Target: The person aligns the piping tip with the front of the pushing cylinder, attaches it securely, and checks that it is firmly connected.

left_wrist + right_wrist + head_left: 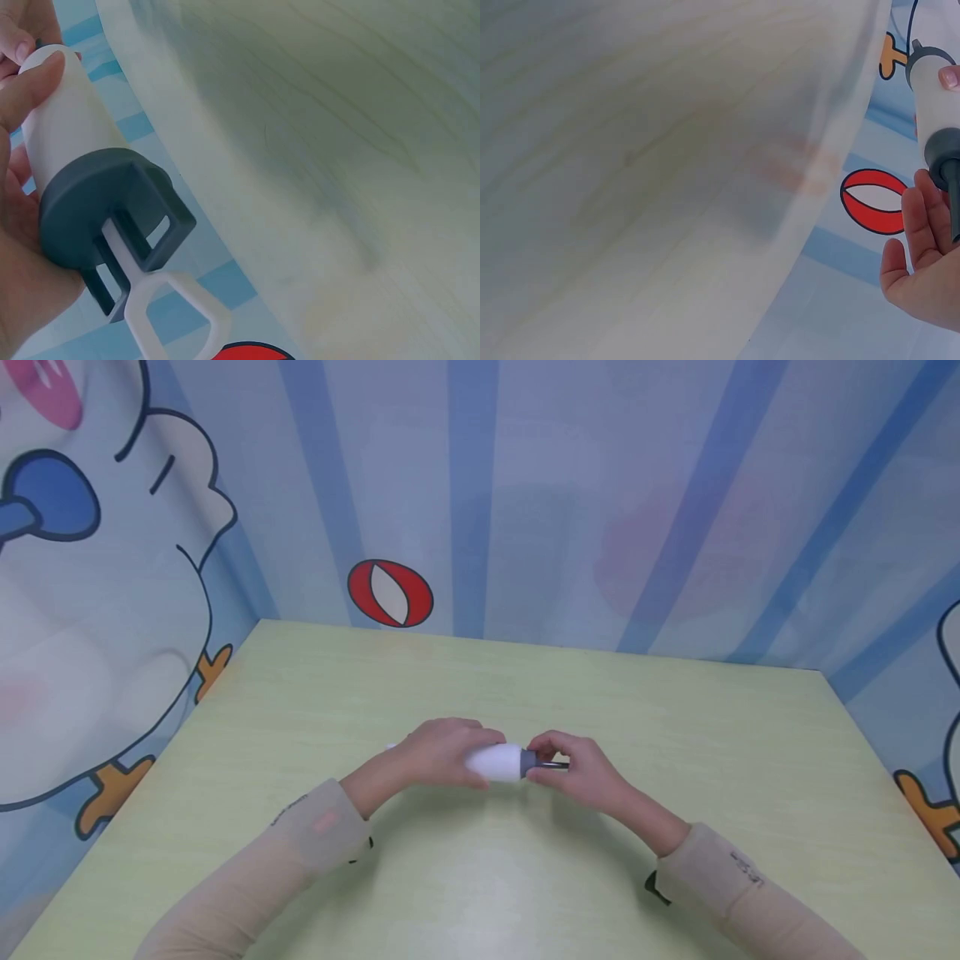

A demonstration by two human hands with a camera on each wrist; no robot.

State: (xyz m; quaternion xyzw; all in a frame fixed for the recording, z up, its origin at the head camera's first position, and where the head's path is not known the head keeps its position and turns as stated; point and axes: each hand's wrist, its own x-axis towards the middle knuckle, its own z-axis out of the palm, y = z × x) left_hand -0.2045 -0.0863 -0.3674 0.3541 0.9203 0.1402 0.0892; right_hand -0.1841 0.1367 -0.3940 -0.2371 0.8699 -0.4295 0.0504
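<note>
table [675,735] | one white tube [497,761] | two hands: left hand [442,752], right hand [581,770]

Looks like a small staged recording booth rather than a lived-in room: pale green wood-grain desk [480,693] closed in on three sides by a printed cartoon backdrop [525,493] with blue stripes, a red-and-white ball [390,593] just behind the desk's far edge.

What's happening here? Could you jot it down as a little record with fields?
Held thing: white tube with dark grey ends
Left hand: grips the tube's white body
Right hand: fingers pinch the dark tip
Far end: grey cap with white looped handle
Surface: pale green table
Backdrop: cartoon-printed wall
</note>
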